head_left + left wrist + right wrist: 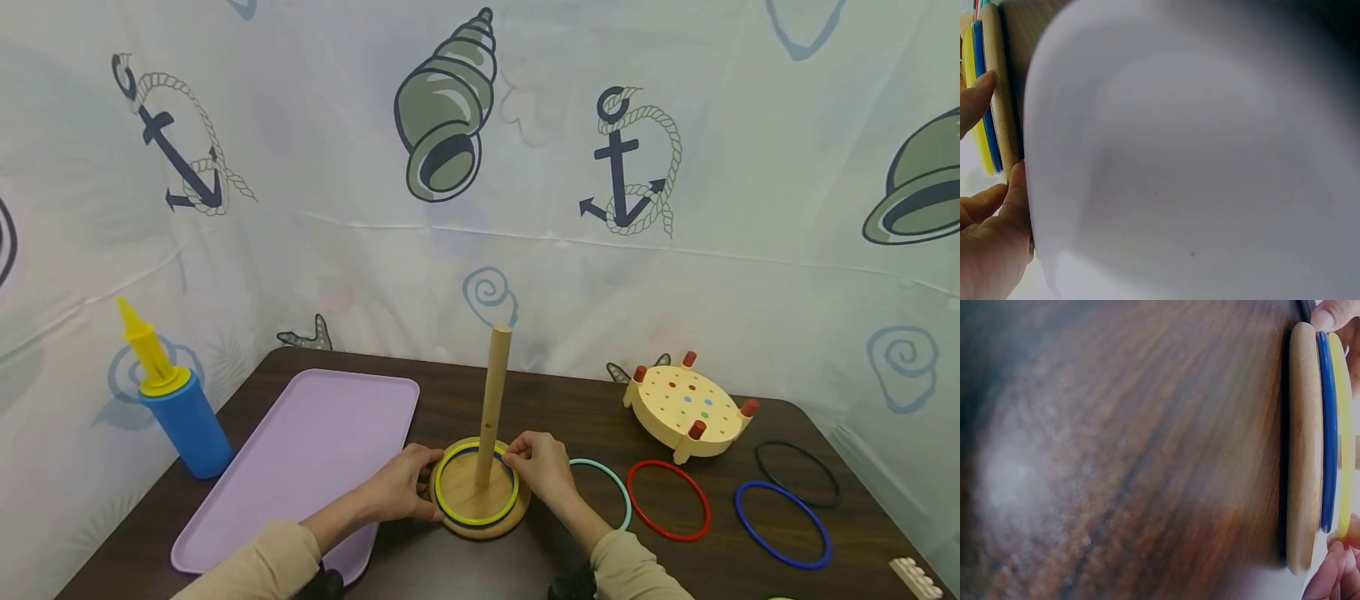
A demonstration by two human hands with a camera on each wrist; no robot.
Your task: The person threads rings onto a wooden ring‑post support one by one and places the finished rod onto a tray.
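Note:
A round wooden base with an upright wooden peg stands before me in the head view. Lying around the peg on the base are a blue ring and, above it, a yellow ring. My left hand grips the left side of the base, thumb at the front edge beside the blue ring, fingers against the rim. On the opposite side, my right hand pinches the yellow ring between thumb and fingers. The yellow ring tilts slightly away from the blue one in the right wrist view.
A lilac tray lies at left, beside a blue-and-yellow hand pump. To the right are teal, red, blue and dark rings. Behind them sits a yellow stool-like piece with red-tipped legs.

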